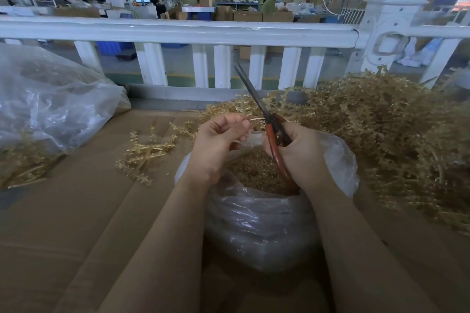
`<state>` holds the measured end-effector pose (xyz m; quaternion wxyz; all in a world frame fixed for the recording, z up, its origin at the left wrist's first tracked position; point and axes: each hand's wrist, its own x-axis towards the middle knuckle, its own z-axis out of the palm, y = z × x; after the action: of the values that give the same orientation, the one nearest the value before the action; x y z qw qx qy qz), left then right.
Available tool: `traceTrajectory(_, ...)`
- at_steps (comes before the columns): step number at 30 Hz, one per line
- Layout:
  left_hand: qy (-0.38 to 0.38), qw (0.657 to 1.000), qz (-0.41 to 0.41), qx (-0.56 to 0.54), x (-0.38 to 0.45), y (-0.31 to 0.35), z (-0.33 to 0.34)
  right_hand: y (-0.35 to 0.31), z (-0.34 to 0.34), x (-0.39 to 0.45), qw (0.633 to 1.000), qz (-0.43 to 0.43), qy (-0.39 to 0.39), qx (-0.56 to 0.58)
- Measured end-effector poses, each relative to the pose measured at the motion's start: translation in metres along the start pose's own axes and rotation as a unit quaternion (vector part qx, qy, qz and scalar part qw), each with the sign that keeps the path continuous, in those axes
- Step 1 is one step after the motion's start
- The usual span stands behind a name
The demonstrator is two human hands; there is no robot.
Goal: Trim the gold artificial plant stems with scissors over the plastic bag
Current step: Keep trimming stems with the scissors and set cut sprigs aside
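A gold stem [256, 119] is pinched between the thumb and curled fingers of the left hand [220, 142], at 12 o'clock from the open mouth of the plastic bag [262, 223], which stands on the cardboard-covered table [76, 211]. The stem's thin bare end is seen running roughly from 9 o'clock to 3 o'clock, straight toward the pivot of the scissors [269, 124]; the leafy remainder is lost against the heap behind. The scissors are gripped by the right hand [297, 155], fingers curled through the red handles, with the long dark blades pointing to about 11 o'clock above the bag. The blades appear closed or nearly so; a narrow split shows only at the tips. The stem therefore lies at 9 o'clock from the right-hand grip, almost touching the blade root, and the cut would be expected there, so that the offcut falls into the gold trimmings [256, 173] already filling the bag. Whether the stem sits between the blades or just beside them cannot be told. A large heap of stems [381, 129] is piled at 2 o'clock from the bag, loose sprigs [145, 152] lie at 9 o'clock, and a second clear bag [50, 104] rests at 10 o'clock before a white railing [178, 30].
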<state>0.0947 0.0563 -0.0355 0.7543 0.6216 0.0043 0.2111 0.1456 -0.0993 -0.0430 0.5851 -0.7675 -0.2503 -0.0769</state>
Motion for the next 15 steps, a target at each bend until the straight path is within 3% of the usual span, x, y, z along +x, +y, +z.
traceTrajectory(9, -0.032, 0.998, -0.025, -0.041, -0.001, 0.0, 0.0033, -0.0013, -0.0011, 0.0002, 1.0, -0.008, -0.001, 0.027)
traceTrajectory(15, -0.008, 0.999, -0.024, -0.024, -0.0006, 0.0006, 0.0017, 0.0001, -0.0011, 0.001, 1.0, -0.016, -0.01, 0.014)
